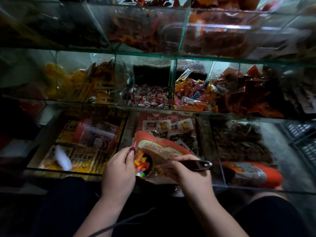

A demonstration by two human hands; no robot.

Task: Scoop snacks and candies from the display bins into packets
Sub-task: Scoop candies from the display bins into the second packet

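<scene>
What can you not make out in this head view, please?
Head view: bowl of the scoop, mostly hidden behind packet and right hand.
Packet's fill level, screened by left hand.
The top-row bins: cut by upper edge, blurred by glare.
A white object at lower left: motion-blurred.

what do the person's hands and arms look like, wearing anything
Both are bare: the left hand and right hand have no gloves, rings or watch that I can see, and the forearms show no sleeves up to the frame edge. The left thumbnail looks pale and glossy. Dark clothing covers the lap below.
</scene>
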